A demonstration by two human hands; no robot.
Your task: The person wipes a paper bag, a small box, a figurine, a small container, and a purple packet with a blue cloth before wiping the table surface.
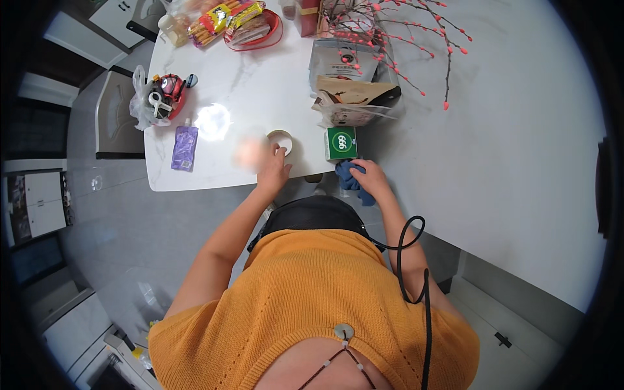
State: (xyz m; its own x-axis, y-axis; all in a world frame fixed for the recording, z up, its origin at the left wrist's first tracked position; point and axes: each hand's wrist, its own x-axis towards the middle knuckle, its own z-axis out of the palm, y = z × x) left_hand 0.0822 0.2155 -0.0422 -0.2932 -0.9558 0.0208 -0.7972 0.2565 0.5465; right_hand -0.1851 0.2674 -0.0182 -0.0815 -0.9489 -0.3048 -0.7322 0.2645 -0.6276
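Observation:
Near the table's front edge, my left hand (273,172) has its fingertips closed on the near rim of a roll of tape (288,138), a pale ring lying on the white tabletop. A blurred patch hides what is just left of those fingers. My right hand (372,179) grips a bunched blue cloth (348,174), part of which hangs below the table edge. Just beyond the cloth stands a small green and white box (341,143). To the left of my left hand lies a purple pouch with a spout (184,148).
A plastic bag of small items (162,97) sits at the table's left edge. Farther back are snack packets (224,23) and a red-rimmed basket (276,39). Several pouches in a clear bag (354,91) stand behind the green box. Red-budded branches (448,49) reach out over the right side.

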